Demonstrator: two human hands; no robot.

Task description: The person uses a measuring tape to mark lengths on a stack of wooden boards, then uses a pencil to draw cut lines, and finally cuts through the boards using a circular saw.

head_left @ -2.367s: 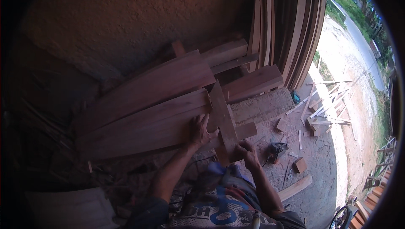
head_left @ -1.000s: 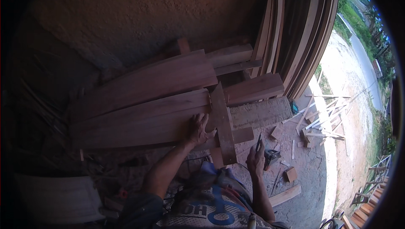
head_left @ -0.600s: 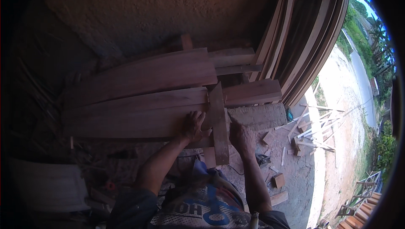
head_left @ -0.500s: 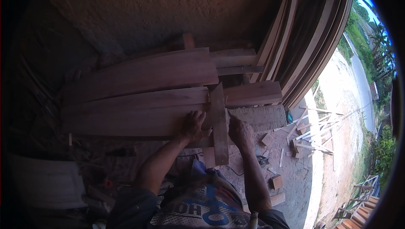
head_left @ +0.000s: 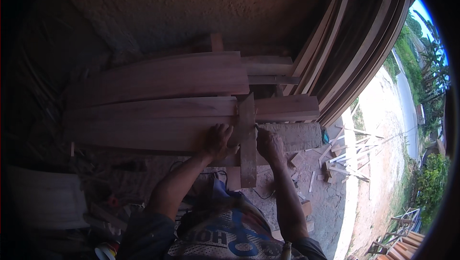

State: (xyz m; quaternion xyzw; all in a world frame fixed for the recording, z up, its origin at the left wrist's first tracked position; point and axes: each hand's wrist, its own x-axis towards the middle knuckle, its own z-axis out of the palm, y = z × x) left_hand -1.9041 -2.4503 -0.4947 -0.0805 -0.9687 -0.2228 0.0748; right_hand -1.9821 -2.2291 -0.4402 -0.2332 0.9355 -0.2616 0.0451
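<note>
A flat wooden strip [head_left: 247,157] with a slanted far end lies crosswise over the near end of a wide board [head_left: 143,133]. On the board, just left of the strip, rests my left hand [head_left: 219,141]; its fingers are bent and the thumb stretches toward the strip's edge. My right hand [head_left: 270,146] is closed at the strip's right edge. A small dark tip shows by its fingers, too small to name. Whatever lies inside that fist is hidden.
A second wide board [head_left: 163,78] lies beyond, with shorter timber pieces [head_left: 287,107] to its right. Long planks [head_left: 366,34] lean at the right against a rough wall [head_left: 158,11]. Offcuts [head_left: 342,164] and sticks litter the ground at right. A pale block [head_left: 45,197] stands lower left.
My right hand has shifted slightly left, closer to the strip's edge. My left hand stays in place on the board. The whole view has turned a little.
</note>
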